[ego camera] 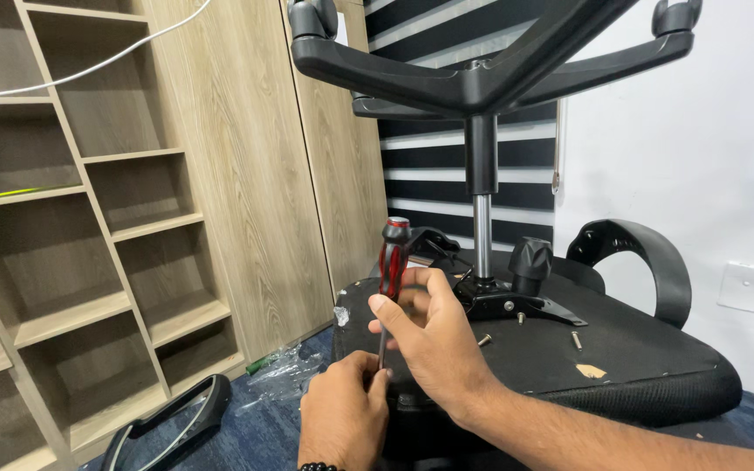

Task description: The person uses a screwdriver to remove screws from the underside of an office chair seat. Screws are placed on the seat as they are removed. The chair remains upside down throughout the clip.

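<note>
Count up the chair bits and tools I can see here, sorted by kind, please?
Screwdriver, red and black, held by the right hand above the left hand: 1
Loose screws on the upturned seat: 3
Armrests, one attached, one on the floor: 2
Total: 6

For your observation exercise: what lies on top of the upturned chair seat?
On the seat sit the black metal mechanism with its post, a knob and loose screws. The right hand holds a screwdriver; the left hand hides its tip.
</note>
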